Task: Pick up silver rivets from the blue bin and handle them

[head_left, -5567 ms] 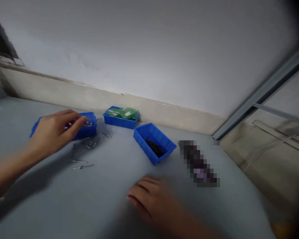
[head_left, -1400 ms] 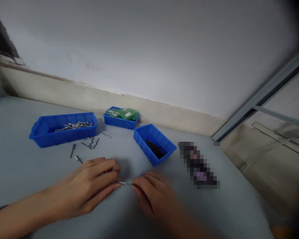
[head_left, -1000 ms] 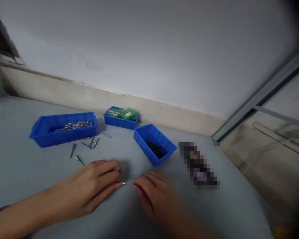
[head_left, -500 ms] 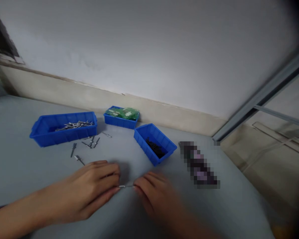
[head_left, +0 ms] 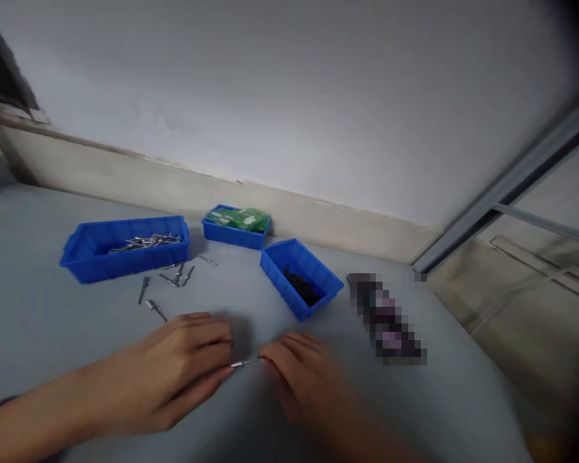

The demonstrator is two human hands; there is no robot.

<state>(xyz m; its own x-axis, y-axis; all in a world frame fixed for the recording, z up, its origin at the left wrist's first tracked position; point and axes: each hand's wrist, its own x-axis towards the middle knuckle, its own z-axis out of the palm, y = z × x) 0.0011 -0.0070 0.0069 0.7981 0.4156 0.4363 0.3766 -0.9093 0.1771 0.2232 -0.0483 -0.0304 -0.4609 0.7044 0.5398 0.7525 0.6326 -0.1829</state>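
A small silver blind rivet [head_left: 242, 364] spans the gap between my two hands, low over the grey table. My left hand [head_left: 193, 366] is closed in a pinch on its thicker end. At the thin pin end, my right hand [head_left: 302, 370] is closed too, its fingertips covering the tip; whether a second small part sits there I cannot tell. Several loose rivets [head_left: 177, 276] lie on the table beyond my left hand. Behind them, a long blue bin [head_left: 125, 260] contains a heap of similar rivets.
Nearer the right, a blue bin [head_left: 282, 289] contains small dark slender pieces. A third blue bin [head_left: 234, 238], holding a green plastic bag [head_left: 251, 219], stands by the wall. A pixelated dark object [head_left: 386, 318] lies on the right of the table [head_left: 96, 334]. A metal frame [head_left: 463, 225] rises at the right.
The rivet now slopes slightly, its left end a little lower than before. Both hands keep their pinch, and the bins and loose rivets stay in place.
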